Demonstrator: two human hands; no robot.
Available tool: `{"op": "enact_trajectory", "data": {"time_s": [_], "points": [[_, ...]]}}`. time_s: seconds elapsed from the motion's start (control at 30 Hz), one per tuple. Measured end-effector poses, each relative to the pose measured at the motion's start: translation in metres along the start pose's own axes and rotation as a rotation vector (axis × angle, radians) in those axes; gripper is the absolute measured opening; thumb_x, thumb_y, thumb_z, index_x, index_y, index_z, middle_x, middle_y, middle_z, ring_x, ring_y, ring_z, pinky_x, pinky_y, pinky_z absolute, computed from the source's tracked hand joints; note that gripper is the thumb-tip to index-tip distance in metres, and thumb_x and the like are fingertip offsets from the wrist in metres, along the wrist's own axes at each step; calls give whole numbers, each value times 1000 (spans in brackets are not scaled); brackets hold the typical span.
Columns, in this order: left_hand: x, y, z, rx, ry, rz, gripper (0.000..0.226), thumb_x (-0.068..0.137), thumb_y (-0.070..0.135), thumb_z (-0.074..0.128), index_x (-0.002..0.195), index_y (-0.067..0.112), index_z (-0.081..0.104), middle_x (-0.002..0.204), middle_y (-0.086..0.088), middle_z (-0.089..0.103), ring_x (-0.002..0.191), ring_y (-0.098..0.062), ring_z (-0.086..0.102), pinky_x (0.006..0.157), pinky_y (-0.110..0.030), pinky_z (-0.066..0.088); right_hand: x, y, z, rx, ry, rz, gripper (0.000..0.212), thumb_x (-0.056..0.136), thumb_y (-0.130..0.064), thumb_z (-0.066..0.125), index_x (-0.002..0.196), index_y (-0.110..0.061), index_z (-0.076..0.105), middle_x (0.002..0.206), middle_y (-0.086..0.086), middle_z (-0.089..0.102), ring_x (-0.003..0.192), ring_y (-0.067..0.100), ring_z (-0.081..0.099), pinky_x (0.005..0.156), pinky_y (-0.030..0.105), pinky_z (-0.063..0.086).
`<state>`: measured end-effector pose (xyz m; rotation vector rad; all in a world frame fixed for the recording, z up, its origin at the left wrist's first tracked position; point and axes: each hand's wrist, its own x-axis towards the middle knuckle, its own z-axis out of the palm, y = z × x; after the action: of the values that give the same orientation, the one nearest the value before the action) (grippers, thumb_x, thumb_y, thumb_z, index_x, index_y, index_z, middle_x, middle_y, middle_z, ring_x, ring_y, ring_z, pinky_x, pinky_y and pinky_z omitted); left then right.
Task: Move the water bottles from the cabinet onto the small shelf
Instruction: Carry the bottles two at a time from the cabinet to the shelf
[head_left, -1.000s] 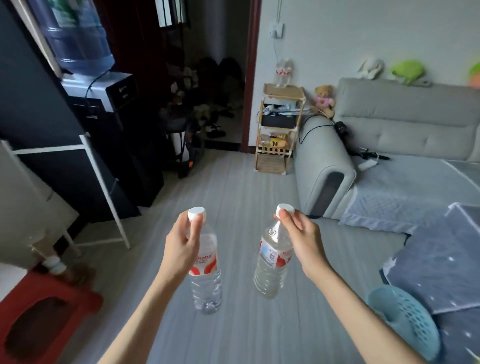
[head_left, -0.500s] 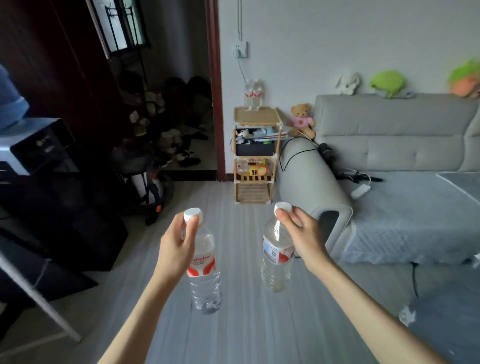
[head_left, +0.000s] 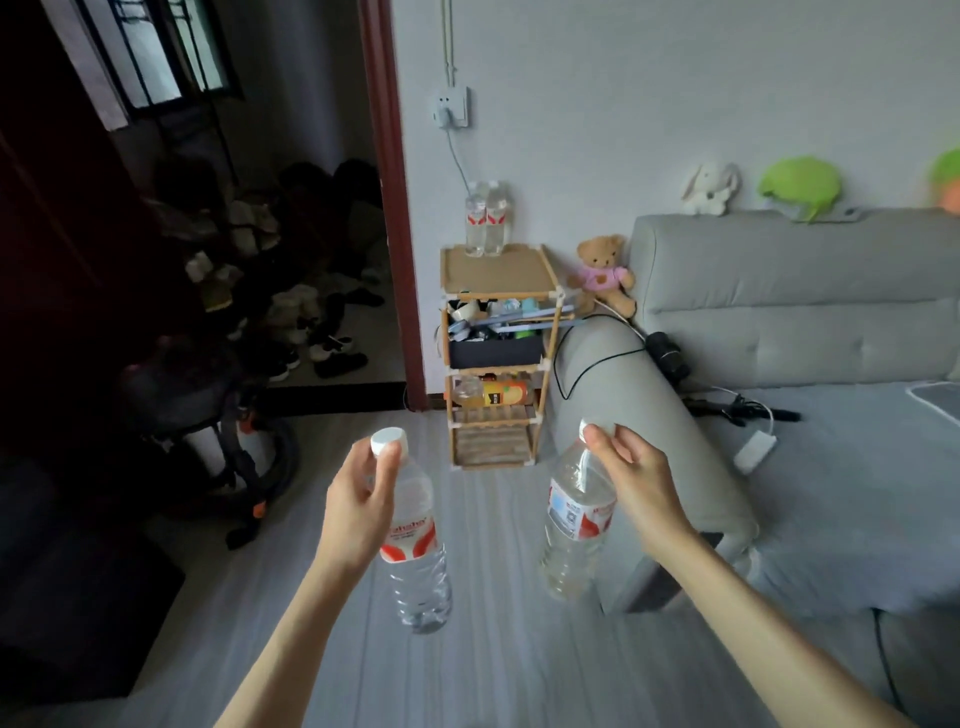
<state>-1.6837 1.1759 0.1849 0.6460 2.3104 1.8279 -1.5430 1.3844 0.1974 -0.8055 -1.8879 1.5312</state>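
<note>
- While both arms reach forward over the grey floor (head_left: 483, 670), each hand carries one bottle by its neck.
- Left hand (head_left: 358, 512): grip curled round the neck just under the white cap of the left water bottle (head_left: 415, 551), which hangs upright above the floor, red-and-white label facing the camera.
- Right hand (head_left: 641, 486): grip pinched on the cap end of the right water bottle (head_left: 574, 525), which hangs slightly tilted, beside the arm of the grey sofa (head_left: 779, 322).
- Small shelf (head_left: 496, 358): wooden, against the wall between the doorway and the sofa; two more bottles (head_left: 485, 218) stand upright and touching at the back edge of its top board.
- Teddy bear (head_left: 605, 273): between shelf and sofa.
</note>
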Motion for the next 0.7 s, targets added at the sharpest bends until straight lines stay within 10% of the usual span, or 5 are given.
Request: {"op": "enact_trajectory", "data": {"time_s": [0.27,0.53,0.7], "points": [[175,3,50,29,-87,44,28,86,48,45,94,24,56,89,7,64,84,-7,61,74,-27,49,163,-3,26,-60,50,-66,4,86,-26,61,82,-28,63,84,-11,67,85,6,60,66,5,43],[309,-26,124,88,-110,34,25,90,35,43,99,17,56,86,12,61,77,0,60,62,-2,41,316,27,36,-44,55,1,35,86,-26,61,54,-28,47,48,-18,53,55,-1,47,52,9,34],[402,-23,169,84,-71,39,23,89,44,43,92,26,56,84,8,63,76,8,59,63,-12,45,429,28,32,-44,-2,-8,24,84,-32,62,74,-10,62,72,8,64,73,13,57,64,20,40]]}}
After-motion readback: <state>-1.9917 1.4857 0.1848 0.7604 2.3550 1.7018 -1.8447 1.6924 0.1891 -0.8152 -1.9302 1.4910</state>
